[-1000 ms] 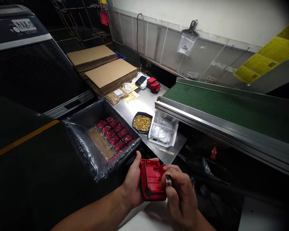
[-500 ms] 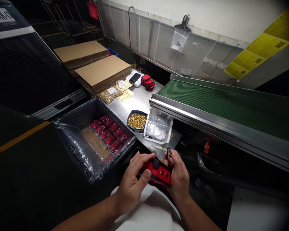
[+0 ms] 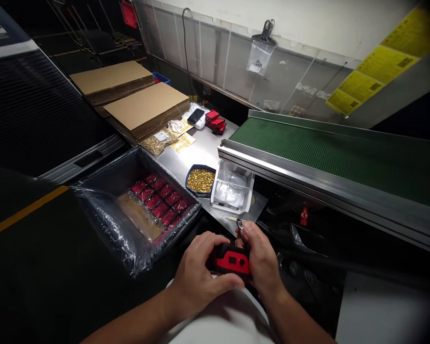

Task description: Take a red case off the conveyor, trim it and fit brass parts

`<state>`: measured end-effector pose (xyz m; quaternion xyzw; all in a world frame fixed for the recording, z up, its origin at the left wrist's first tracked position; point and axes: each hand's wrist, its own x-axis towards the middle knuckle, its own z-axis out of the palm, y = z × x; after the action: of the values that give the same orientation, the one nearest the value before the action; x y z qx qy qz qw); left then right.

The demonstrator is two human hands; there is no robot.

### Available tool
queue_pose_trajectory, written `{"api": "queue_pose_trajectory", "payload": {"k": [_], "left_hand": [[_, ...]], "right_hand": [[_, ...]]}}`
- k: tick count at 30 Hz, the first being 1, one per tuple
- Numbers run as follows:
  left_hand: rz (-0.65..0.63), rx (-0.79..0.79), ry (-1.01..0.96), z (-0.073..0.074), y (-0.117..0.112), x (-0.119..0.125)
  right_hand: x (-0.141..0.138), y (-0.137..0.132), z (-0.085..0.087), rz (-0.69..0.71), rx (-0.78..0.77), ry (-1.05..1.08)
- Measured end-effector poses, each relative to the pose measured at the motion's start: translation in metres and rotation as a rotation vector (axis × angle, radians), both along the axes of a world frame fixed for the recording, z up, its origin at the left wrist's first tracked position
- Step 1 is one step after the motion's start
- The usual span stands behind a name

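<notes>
1. Furthest left of the red part (image 3: 232, 262) sat the lined bin (image 3: 103, 210), its plastic sheet crinkled over the rim; rows of finished red pieces (image 3: 160, 200) lay inside it, up and to the left of the red part.

2. The left hand (image 3: 197, 277) cupped the red part from its left side, fingers curled and pressed together over the top edge, thumb lying along the near edge. To my eye that grip was what steadied the work, and it would do best staying firm without covering the holes on the red face.

3. The red part itself was held low, close to the person's body, edge-on to the camera, well short of the steel table.

4. The right hand (image 3: 260, 258) closed on the part's right end, and its thumb and forefinger also pinched a small metal tool (image 3: 240, 223) that stuck up just above the part. I judged the tip ought to be kept clear of the plastic while the part was being turned.

5. Beyond the part, up and slightly left, stood the blue dish of brass inserts (image 3: 200, 180); the clear box (image 3: 232, 191) was just right of that dish.

6. Right of the part, and higher, ran the green conveyor (image 3: 326, 153).
</notes>
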<state>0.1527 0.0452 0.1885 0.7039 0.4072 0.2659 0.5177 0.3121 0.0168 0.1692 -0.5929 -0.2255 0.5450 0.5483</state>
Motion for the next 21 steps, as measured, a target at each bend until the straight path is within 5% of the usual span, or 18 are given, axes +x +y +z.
{"api": "queue_pose_trajectory", "payload": {"k": [4, 10, 14, 21], "left_hand": [[-0.055, -0.112, -0.021, 0.003, 0.007, -0.004], [0.120, -0.331, -0.211, -0.012, 0.001, -0.004], [0.078, -0.440, -0.311, -0.022, -0.004, -0.002], [-0.007, -0.408, -0.269, -0.015, -0.004, 0.001]], "right_hand": [[0.008, 0.004, -0.002, -0.009, -0.017, 0.055], [0.002, -0.012, -0.030, -0.401, -0.187, 0.426], [-0.001, -0.013, -0.031, -0.574, -0.149, 0.481], [0.018, 0.002, -0.012, -0.335, 0.136, 0.077]]}}
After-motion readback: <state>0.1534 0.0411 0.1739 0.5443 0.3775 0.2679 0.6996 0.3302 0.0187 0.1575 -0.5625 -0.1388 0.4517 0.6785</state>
